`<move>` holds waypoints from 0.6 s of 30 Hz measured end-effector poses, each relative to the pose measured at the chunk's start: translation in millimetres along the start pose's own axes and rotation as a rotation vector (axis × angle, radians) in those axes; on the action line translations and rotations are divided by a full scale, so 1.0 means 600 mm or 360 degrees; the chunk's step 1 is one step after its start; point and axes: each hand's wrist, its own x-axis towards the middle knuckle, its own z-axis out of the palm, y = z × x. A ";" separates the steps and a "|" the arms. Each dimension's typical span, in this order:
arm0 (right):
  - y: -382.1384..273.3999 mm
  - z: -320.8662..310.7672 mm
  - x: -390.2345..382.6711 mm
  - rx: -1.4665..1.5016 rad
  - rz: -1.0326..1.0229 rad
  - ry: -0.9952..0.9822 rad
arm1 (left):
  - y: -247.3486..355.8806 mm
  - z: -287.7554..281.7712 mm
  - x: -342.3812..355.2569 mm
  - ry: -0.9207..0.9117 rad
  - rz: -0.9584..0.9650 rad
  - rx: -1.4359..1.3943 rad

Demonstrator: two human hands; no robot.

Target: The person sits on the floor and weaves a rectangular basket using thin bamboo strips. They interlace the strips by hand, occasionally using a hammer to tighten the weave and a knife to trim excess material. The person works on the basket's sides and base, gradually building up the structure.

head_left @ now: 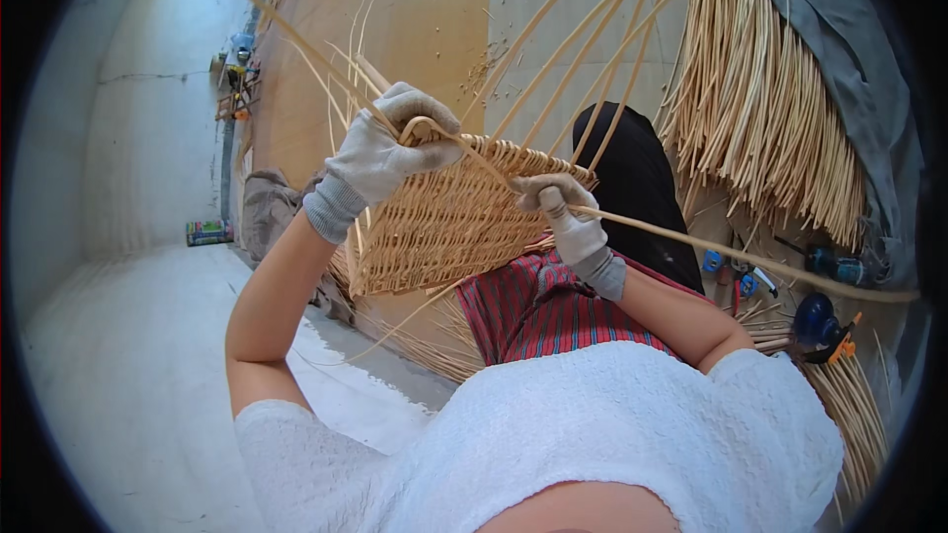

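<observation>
A partly woven wicker basket (439,227) rests tilted on my lap, its pale weave dense and several long stakes (553,59) rising from its far rim. My left hand (395,143), in a whitish work glove, grips the basket's upper left corner, where a wicker rod bends in a loop over the rim. The same rod (731,255) runs along the rim and out far to the right. Around it, near the basket's right end, close the gloved fingers of my right hand (565,217). Glove fingers partly hide the loop.
A big bundle of wicker rods (770,89) lies at the far right beside grey cloth (849,30). Hand tools (746,281) and a dark blue round object (816,320) lie at right. More rods (849,415) are at lower right. A white wall (148,118) stands at left.
</observation>
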 end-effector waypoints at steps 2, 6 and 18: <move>-0.002 -0.007 -0.007 0.0081 0.0041 -0.0067 | 0.005 -0.002 0.004 -0.0011 -0.0056 0.0054; -0.029 -0.009 -0.022 0.0160 0.0133 -0.0187 | 0.012 0.008 0.007 0.0048 -0.0179 -0.0081; -0.306 -0.057 0.267 -0.2307 -0.0934 -0.0518 | 0.020 0.023 0.004 0.0184 -0.0122 -0.0080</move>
